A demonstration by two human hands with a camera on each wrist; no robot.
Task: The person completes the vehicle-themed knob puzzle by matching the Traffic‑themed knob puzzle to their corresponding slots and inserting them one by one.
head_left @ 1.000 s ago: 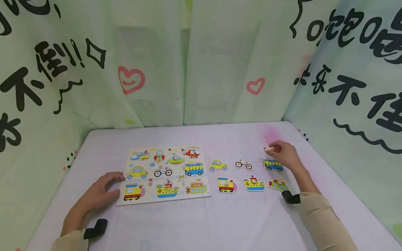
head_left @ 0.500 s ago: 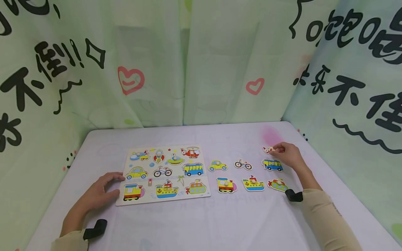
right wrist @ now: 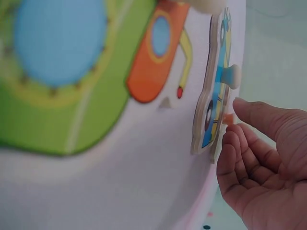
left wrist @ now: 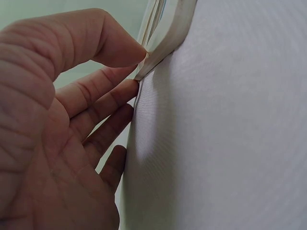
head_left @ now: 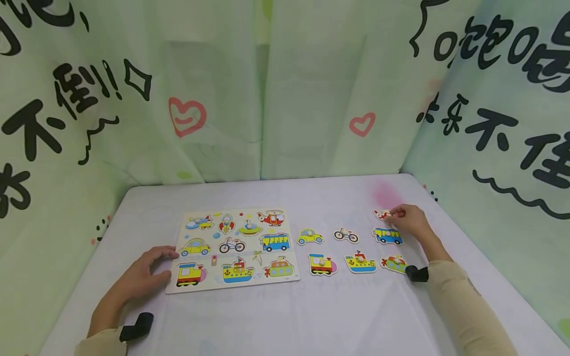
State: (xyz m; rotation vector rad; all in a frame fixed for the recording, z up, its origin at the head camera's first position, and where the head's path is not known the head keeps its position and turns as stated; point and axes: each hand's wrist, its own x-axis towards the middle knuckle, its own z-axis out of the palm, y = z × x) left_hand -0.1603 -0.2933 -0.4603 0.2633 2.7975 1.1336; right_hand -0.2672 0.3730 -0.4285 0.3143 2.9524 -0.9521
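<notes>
In the head view a vehicle puzzle board (head_left: 209, 289) lies flat on the table. My left hand (head_left: 138, 274) rests its thumb and fingertips against the board's left edge; the left wrist view has the thumb tip touching the board (left wrist: 168, 36) near a corner. Far to the right, my right hand (head_left: 411, 221) pinches the knob of the helicopter puzzle piece (head_left: 380, 214), partly covered by the fingers. The right wrist view places thumb and fingers either side of that orange knob (right wrist: 229, 119), just beyond the bus piece (right wrist: 216, 103).
Loose puzzle pieces lie right of the board: a car (head_left: 309, 237), bicycle (head_left: 345, 236), bus (head_left: 387, 236), train (head_left: 322, 265), ship (head_left: 360, 262) and submarine (head_left: 394, 263). Printed curtains (head_left: 311, 99) stand behind and beside the white table (head_left: 276, 321).
My right hand has shifted slightly to the right, uncovering more of the helicopter piece, which stays about where it was. The left hand and board have kept their places.
</notes>
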